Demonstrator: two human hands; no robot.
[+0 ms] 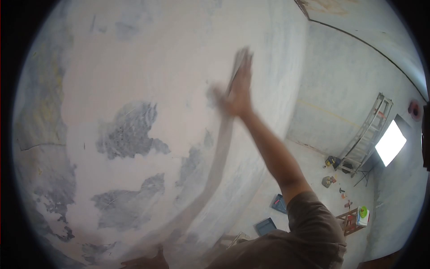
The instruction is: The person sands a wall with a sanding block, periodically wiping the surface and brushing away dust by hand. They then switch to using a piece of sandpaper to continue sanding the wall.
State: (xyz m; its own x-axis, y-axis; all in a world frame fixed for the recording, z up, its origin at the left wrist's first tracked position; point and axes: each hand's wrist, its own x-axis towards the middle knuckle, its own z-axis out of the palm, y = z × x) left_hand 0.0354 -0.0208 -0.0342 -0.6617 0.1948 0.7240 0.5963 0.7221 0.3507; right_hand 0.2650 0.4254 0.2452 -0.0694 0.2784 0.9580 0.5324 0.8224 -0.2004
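Observation:
My right hand (pixel 239 92) is raised at the patchy plastered wall (pixel 179 67), fingers stretched upward and thumb out to the left. It is blurred; a thin dark strip runs along its palm side, and I cannot tell whether this is only shadow. At the bottom edge my left hand (pixel 148 261) shows in part, dark and cut off by the frame, its fingers pointing left and thumb up near the wall. Grey patches (pixel 132 130) show through the pale coating left of my right hand. The right arm's shadow falls down the wall.
A ladder (pixel 365 134) leans at the right near a bright rectangular opening (pixel 390 142). On the floor are a blue tray (pixel 265 226), another tray (pixel 278 204) and small tools. A wooden stand (pixel 351 223) holds a green round item (pixel 362 212).

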